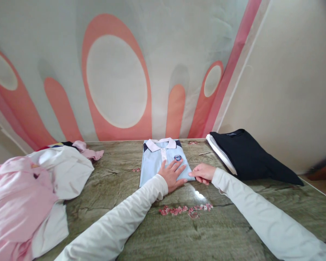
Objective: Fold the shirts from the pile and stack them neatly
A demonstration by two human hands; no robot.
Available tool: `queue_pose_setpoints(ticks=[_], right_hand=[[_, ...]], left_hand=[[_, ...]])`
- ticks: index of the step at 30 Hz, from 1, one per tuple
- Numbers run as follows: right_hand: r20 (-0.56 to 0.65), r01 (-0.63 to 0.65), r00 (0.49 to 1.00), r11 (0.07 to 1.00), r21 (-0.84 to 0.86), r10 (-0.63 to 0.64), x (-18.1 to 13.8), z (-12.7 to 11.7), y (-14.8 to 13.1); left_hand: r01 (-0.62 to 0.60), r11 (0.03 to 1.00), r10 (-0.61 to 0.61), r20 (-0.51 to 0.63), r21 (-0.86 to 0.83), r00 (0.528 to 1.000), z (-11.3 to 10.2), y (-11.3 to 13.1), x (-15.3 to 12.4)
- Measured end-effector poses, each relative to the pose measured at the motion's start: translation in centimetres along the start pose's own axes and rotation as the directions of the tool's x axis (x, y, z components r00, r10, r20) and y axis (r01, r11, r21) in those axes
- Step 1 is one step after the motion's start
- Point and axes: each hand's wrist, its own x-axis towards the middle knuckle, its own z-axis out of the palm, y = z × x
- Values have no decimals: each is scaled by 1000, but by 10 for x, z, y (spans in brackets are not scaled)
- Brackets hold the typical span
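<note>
A light blue polo shirt lies folded into a neat rectangle on the table, its pale pink collar at the far side and a dark badge on the chest. My left hand rests flat on the shirt's lower front with the fingers spread. At the shirt's near right corner, my right hand pinches the edge of the fabric between thumb and curled fingers. The near edge of the shirt is partly hidden by my left hand and sleeve.
Loose pink clothing and white clothing are heaped at the left of the wood-patterned table. A stack of folded clothes, topped by a black garment, lies at the right. A painted wall rises behind the table.
</note>
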Motion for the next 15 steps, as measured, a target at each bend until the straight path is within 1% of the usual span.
queue_pose_setpoints(ticks=[3,4,5,6,7,8,9,10,11,12,13,14,15], right_hand=[[87,-12,996,999,-49,16,-4,-7,5],[93,-20,995,998,-62,25,-4,-9,7],[68,-27,997,997,-71,32,-4,-10,9],[12,-31,999,997,-77,32,-4,-11,11],[-71,-21,997,996,-81,15,-3,-11,12],[-175,8,984,996,-91,-24,-1,-10,12],[-286,60,954,991,-120,-92,0,-8,11],[-385,135,902,975,-177,-194,1,-6,10],[-447,222,834,938,-266,-324,3,-3,9],[-464,306,754,874,-379,-465,4,0,8],[-434,371,677,784,-497,-595,5,3,8],[-362,412,622,684,-602,-694,6,7,8],[-276,431,601,594,-679,-750,7,9,9]], left_hand=[[5,1000,-5,6,-3,1000,-1,0,0],[6,1000,-6,7,-7,1000,-1,0,0],[6,1000,-6,8,-12,1000,-1,0,0],[6,1000,-6,10,-19,1000,-1,-1,0],[6,1000,-5,12,-24,1000,0,-1,0],[5,1000,-5,14,-27,1000,0,-1,0],[4,1000,-3,16,-29,1000,0,-1,0],[2,1000,-2,16,-30,1000,0,-1,0],[2,1000,-2,13,-28,1000,0,-1,0],[3,1000,-3,8,-27,1000,1,-1,0],[6,1000,-6,3,-26,1000,2,0,-1],[12,1000,-12,0,-26,1000,2,0,-1],[18,999,-18,1,-27,1000,3,0,-2]])
